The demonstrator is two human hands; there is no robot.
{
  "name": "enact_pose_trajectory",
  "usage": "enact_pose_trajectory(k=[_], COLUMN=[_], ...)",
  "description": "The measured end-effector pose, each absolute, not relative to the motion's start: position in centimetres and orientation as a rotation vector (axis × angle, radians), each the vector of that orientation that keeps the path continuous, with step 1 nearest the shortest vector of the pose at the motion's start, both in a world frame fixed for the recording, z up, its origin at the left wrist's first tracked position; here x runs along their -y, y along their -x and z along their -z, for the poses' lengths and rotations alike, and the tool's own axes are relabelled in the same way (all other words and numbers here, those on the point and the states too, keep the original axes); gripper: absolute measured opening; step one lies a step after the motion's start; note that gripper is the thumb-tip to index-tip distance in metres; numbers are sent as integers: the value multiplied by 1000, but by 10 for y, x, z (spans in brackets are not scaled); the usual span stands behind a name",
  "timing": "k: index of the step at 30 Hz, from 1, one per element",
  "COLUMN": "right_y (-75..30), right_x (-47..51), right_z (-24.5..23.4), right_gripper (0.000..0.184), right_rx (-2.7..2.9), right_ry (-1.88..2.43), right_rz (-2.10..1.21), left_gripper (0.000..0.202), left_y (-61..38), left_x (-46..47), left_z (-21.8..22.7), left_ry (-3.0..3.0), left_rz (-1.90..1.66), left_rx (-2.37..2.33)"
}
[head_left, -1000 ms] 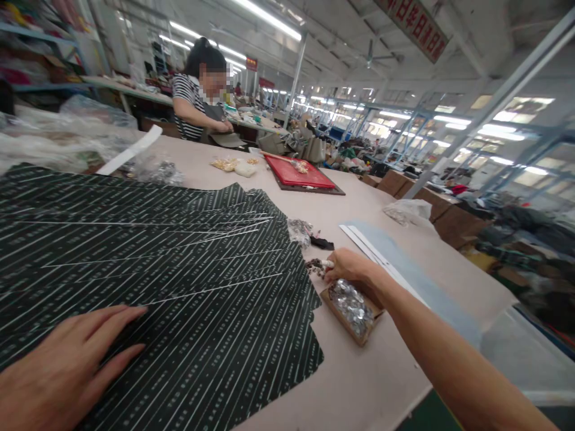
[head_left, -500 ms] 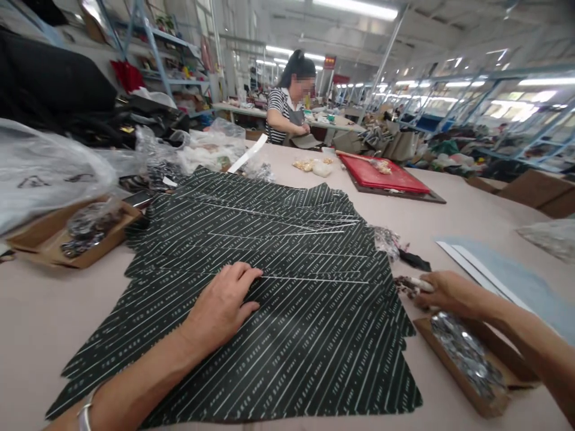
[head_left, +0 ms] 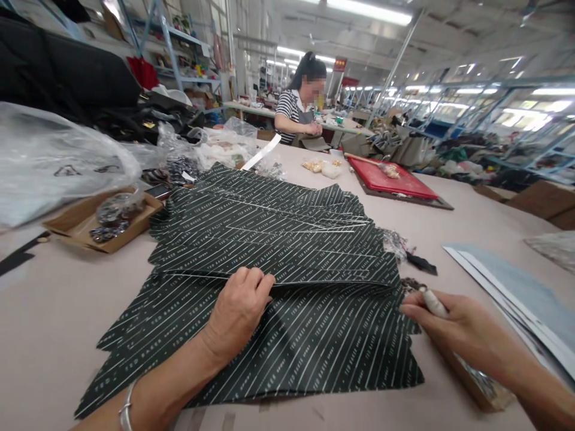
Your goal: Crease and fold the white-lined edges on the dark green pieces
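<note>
Dark green lining fabric (head_left: pixel 323 341) with white stripes and lettering lies in layered cut pieces before me. My left hand (head_left: pixel 242 311) is closed on the fabric near its middle, pinching up an edge that runs across as a raised fold. At the right edge of the fabric, my right hand (head_left: pixel 453 323) is closed around a tool with a white rounded handle (head_left: pixel 433 303); the tool's working end is hidden. Right beside that hand lies a small dark heap (head_left: pixel 411 285). Under my right forearm is a cardboard tray (head_left: pixel 476 383) of shiny metal parts, partly covered.
Another cardboard tray (head_left: pixel 76 230) with bagged metal pieces stands at left, near plastic bags (head_left: pixel 58 161). A red board (head_left: pixel 395 178) lies at the far right. White strips and light blue sheets (head_left: pixel 516 293) are at right. A person (head_left: pixel 299 108) works behind the table.
My left hand has gone from resting on the fabric to pinching it, lifting a fold. My right hand has moved slightly lower with the white-handled tool, whose handle is more upright. The view has shifted.
</note>
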State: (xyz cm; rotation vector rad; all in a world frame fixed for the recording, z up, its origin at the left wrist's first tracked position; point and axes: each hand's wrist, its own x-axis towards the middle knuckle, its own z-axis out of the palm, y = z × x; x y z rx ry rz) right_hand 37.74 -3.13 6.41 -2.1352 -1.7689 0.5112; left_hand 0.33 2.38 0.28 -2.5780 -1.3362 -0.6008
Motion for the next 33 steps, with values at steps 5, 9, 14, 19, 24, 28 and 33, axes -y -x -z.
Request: enact_pose_trajectory(k=[5, 9, 14, 19, 24, 28, 33], right_y=[-338, -312, -289, -279, -295, -329, -357], right_x=[48, 51, 40, 31, 31, 35, 36], right_z=[-60, -58, -48, -39, -37, -40, -33], right_gripper=[39, 36, 32, 30, 35, 53, 52], right_rx=[1609, 1740, 1901, 1965, 1705, 1472, 1495], right_ry=[2130, 2012, 1901, 1873, 1993, 2174, 2182], right_rz=[-818, -804, -822, -783, -656, -459, -382], left_gripper=[30, 21, 20, 28, 30, 34, 37], left_y=[-1, 1, 0, 1, 5, 9, 12], left_x=[-21, -20, -17, -17, -18, -24, -29], left_z=[7, 11, 15, 21, 24, 31, 38], left_ry=[2526, 2501, 2498, 2500, 2488, 2447, 2458], left_rz=[694, 763, 760, 717, 734, 674, 667], left_rx=[1248, 1214, 1199, 1144, 1079, 1015, 914])
